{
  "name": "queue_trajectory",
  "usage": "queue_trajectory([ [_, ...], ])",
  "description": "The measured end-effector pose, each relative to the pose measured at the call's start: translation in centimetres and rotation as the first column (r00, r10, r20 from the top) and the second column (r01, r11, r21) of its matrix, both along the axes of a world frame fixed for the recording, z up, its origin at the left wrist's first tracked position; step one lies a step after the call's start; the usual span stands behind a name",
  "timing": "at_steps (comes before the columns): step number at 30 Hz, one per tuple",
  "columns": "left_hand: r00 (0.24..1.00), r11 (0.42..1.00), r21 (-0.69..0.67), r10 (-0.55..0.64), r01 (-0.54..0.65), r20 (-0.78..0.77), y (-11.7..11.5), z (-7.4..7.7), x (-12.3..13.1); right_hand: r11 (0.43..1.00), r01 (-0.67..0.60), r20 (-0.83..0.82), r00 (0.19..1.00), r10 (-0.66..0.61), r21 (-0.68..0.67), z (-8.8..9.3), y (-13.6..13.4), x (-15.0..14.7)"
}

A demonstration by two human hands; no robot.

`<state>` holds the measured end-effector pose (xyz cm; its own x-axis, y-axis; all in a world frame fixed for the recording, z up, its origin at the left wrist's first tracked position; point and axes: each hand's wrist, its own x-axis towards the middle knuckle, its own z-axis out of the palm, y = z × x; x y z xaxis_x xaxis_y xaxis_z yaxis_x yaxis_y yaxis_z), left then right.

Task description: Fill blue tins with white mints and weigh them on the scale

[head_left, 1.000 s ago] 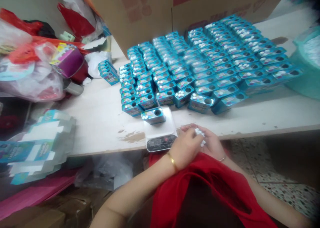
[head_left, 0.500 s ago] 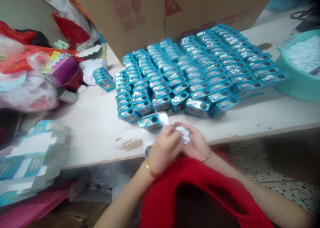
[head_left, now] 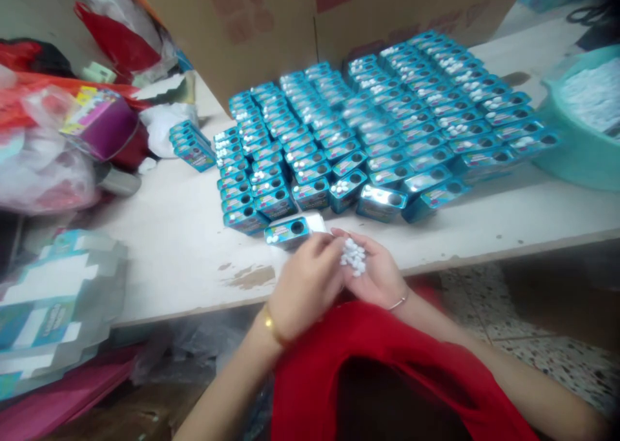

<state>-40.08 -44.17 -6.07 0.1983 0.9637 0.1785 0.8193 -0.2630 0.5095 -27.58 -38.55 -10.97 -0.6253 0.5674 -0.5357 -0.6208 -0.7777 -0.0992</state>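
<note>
In the head view my right hand (head_left: 380, 276) is cupped palm up with a small heap of white tablets (head_left: 353, 257) in it. My left hand (head_left: 305, 283) is bent over the heap's left side, its fingers drawn together; whatever they pinch is hidden. Just beyond the left hand lies a blue tin (head_left: 287, 232) with a dark round hole and a few tablets at the left end of its top. A white flat thing (head_left: 316, 222) shows beside it, partly covered. Rows of similar blue tins (head_left: 310, 193) stand behind, many with white tablets on top.
A turquoise basin (head_left: 549, 121) of white pieces stands at the right. Behind the tins rises a large cardboard box (head_left: 281, 47). Several tins (head_left: 192, 147) stand apart at the left, near plastic bags (head_left: 48, 176) and a purple box (head_left: 104, 124). Flattened cartons (head_left: 62, 299) lie lower left.
The view has shifted slightly, moving the table's left side leftward in the picture. My left hand has moved a little left, showing more of the tablets in my right palm.
</note>
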Motion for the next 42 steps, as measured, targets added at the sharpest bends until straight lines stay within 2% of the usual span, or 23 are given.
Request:
queue_trajectory([
  [3,0.995,0.993,-0.114,0.009,-0.020,-0.097,-0.2,-1.6,3.0,0.999,-0.051,0.069,0.996,0.052,-0.013,-0.5,-0.4,1.4],
  [6,0.988,0.993,-0.103,0.050,-0.065,-0.147,0.0,-3.2,4.8,0.995,-0.094,0.113,0.989,0.097,-0.030,-1.1,-0.8,2.9],
  [11,0.988,0.997,-0.055,0.052,-0.060,-0.145,0.1,-4.7,5.5,0.995,-0.075,0.164,0.983,0.084,-0.061,-1.5,-1.1,3.9],
  [14,0.996,0.998,-0.036,0.044,-0.047,-0.073,-0.2,-4.9,5.0,0.992,-0.051,0.171,0.983,0.070,-0.113,-1.5,-1.0,3.7],
  [17,0.991,0.997,-0.018,0.070,-0.069,0.112,-0.4,-4.3,3.8,0.988,-0.022,0.154,0.987,0.046,-0.152,-1.3,-0.9,3.1],
  [20,0.940,0.987,0.072,0.116,-0.146,0.320,-0.3,-2.5,1.9,0.990,0.004,0.116,0.993,0.013,-0.141,-1.1,-0.9,2.2],
  [22,0.900,0.965,0.105,0.179,-0.238,0.397,0.0,-1.1,0.3,0.994,0.010,0.080,0.997,-0.002,-0.105,-0.9,-0.9,1.5],
  [25,0.866,0.920,0.116,0.303,-0.375,0.398,0.7,0.2,-1.9,0.997,0.009,0.038,0.999,-0.006,-0.081,-0.6,-0.9,0.8],
  [28,0.876,0.893,0.133,0.378,-0.431,0.299,1.2,0.5,-3.5,0.997,0.013,0.024,1.000,-0.011,-0.078,-0.6,-0.8,0.7],
  [33,0.914,0.901,0.164,0.384,-0.402,0.130,0.9,1.1,-3.8,0.997,0.014,0.042,0.999,-0.011,-0.081,-0.6,-0.7,1.1],
  [36,0.954,0.939,0.184,0.268,-0.290,0.138,0.1,1.1,-1.9,0.996,-0.008,0.046,0.999,0.012,-0.085,-0.6,-0.7,1.5],
  [39,0.995,0.996,0.049,0.065,-0.069,0.082,-0.5,-0.6,1.4,0.994,-0.005,0.097,0.995,0.016,-0.111,-0.7,-0.8,2.3],
  [40,0.998,0.999,-0.003,0.034,-0.034,0.046,-0.6,-1.4,2.5,0.993,-0.005,0.123,0.992,0.020,-0.120,-0.8,-0.8,2.7],
  [42,0.998,0.997,-0.062,0.044,-0.046,-0.036,-0.7,-3.2,4.3,0.991,-0.018,0.179,0.983,0.041,-0.130,-1.2,-1.0,3.5],
])
